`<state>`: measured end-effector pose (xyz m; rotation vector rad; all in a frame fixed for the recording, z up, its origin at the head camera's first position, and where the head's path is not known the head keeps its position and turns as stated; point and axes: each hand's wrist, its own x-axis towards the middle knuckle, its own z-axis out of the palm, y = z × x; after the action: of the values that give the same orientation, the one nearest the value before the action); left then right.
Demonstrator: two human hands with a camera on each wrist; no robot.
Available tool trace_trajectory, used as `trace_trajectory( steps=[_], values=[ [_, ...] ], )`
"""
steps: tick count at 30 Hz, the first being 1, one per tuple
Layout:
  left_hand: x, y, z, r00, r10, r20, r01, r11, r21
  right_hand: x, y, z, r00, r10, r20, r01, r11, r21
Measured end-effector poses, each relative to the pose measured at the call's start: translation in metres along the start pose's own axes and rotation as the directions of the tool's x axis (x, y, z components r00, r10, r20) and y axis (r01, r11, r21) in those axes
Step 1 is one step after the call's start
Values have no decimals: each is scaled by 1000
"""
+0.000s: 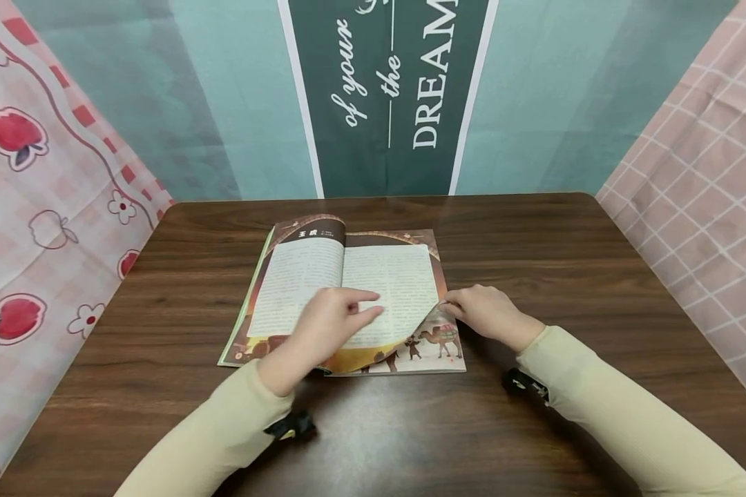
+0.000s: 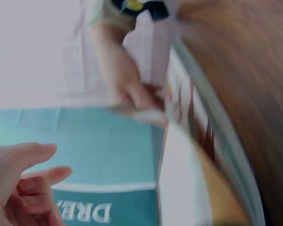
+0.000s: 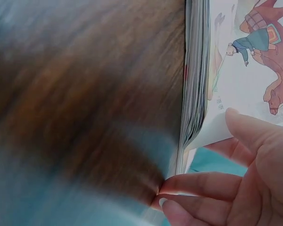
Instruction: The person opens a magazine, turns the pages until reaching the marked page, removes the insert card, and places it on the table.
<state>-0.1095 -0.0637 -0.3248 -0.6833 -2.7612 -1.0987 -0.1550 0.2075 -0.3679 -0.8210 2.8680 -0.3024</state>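
An open magazine [image 1: 385, 276] with printed text and brown illustrated borders lies on the wooden table. At its right edge my right hand [image 1: 485, 314] pinches the right-hand page, whose lower corner is lifted and curved, showing a camel picture on the page beneath. In the right wrist view the thumb and a finger of the right hand [image 3: 245, 165] hold that page [image 3: 254, 70], with other fingers by the page edges. My left hand [image 1: 329, 317] hovers over the middle of the magazine, thumb and forefinger apart, holding nothing; the left wrist view shows the left hand [image 2: 28, 183] near the raised page [image 2: 179, 174].
The dark wooden table [image 1: 534, 241] extends around the magazine. Behind it hangs a teal cloth [image 1: 224, 103] with a dark green lettered panel [image 1: 385, 166]. An apple-patterned cloth [image 1: 56, 186] hangs at the left, a pink checked cloth [image 1: 709, 166] at the right.
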Motion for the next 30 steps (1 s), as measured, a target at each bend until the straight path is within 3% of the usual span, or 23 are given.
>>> trace_trajectory(
  steps=[6,17,25,30],
  values=[
    [16,14,27,998,28,56,-31,998,59,2,-2,2,1000,15,27,-16,1000,16],
    [36,35,55,992,30,121,-47,989,139,1,-1,-2,1000,23,-6,-23,1000,-1],
    [41,36,61,994,3,108,-17,992,127,-1,0,-2,1000,24,-1,-24,1000,-4],
    [41,30,52,997,-19,70,13,996,85,-3,1,-3,990,106,91,-108,994,15]
  ],
)
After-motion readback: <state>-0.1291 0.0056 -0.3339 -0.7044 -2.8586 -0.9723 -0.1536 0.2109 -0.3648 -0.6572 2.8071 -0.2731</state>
